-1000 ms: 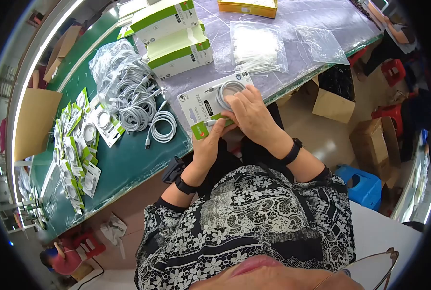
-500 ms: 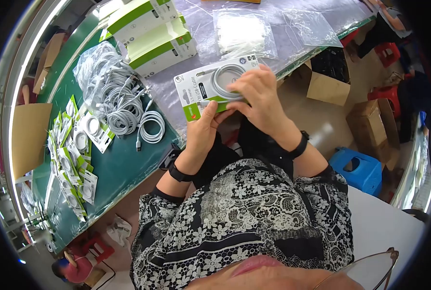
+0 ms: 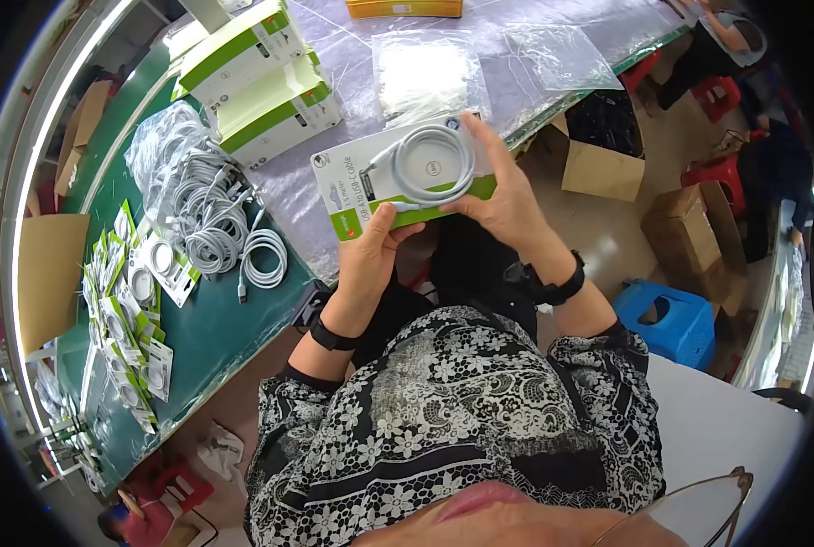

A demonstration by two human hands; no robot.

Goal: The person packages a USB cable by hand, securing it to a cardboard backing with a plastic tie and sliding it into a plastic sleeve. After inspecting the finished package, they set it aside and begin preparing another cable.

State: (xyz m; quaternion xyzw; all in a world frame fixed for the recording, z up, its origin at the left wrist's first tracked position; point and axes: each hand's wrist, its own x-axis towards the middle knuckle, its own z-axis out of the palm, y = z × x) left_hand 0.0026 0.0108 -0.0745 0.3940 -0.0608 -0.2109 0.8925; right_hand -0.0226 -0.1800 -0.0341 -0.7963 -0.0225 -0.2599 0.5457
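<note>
Before my chest, a printed white-and-green cable card [image 3: 338, 187] is held in both hands, its face up and slightly tilted. A coiled white USB cable [image 3: 470, 169] lies on the card. My left hand [image 3: 368, 260] grips the lower left edge, with the thumb pressed on the cable's lower plug end. Gripping the right edge, my right hand [image 3: 509, 202] has its thumb below and its fingers along the side, some hidden behind the card. To the left, loose coiled cables [image 3: 211, 219] are heaped beside a clear plastic bag [image 3: 163, 150].
Carded cables [image 3: 124, 337] are piled on the green table mat [image 3: 215, 337]. Green-and-white boxes [image 3: 274, 114] stand farther back, near a bag of white pieces [image 3: 425, 77] and a flat clear bag [image 3: 566, 56]. Cartons [image 3: 598, 169] and a blue stool [image 3: 667, 319] occupy the floor at right.
My right hand has moved off the coil to the card's right edge, uncovering the whole loop. The card sits slightly farther left in view; my left hand keeps its hold.
</note>
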